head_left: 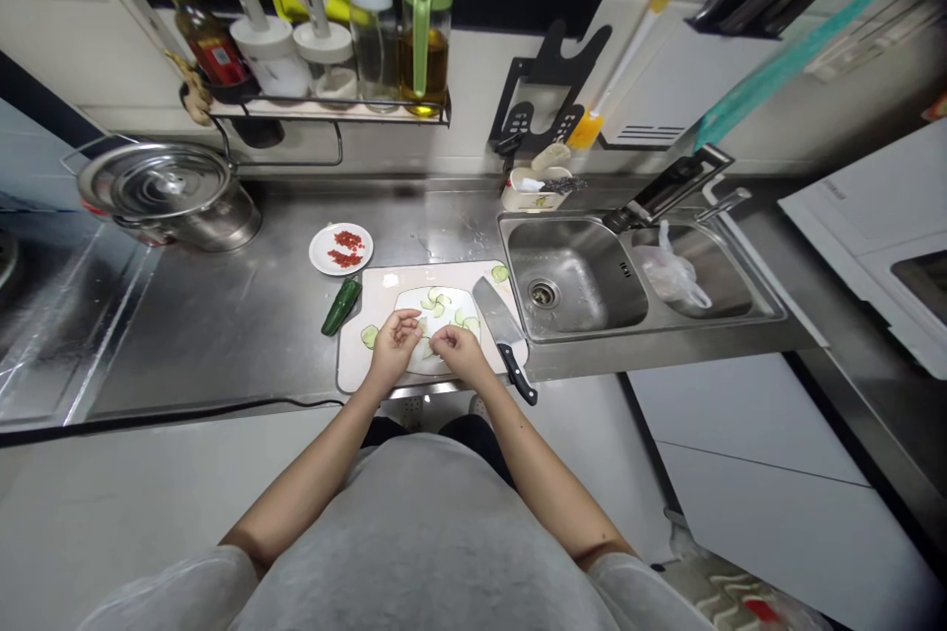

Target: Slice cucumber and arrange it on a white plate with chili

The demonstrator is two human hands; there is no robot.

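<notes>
My left hand (398, 337) is closed in a pinch above a white plate (453, 373), with a thin pale cucumber slice (422, 325) at its fingertips. Beside it, my right hand (455, 349) also pinches, and a pale green slice (427, 349) shows at its fingers. Fanned cucumber slices (436, 302) lie on the plate's far part, and more slices (466, 320) are at its right. The plate rests on a light cutting board (381, 291). A kitchen knife (507, 335) lies along the board's right side, its black handle over the near edge.
Left of the board lies a piece of cucumber (341, 306); behind it, a small plate (318, 251) holds chopped red bits. A lidded steel pot (222, 217) stands far left. A double sink (584, 320) is at right. Bottles and jars fill a wall rack (332, 106).
</notes>
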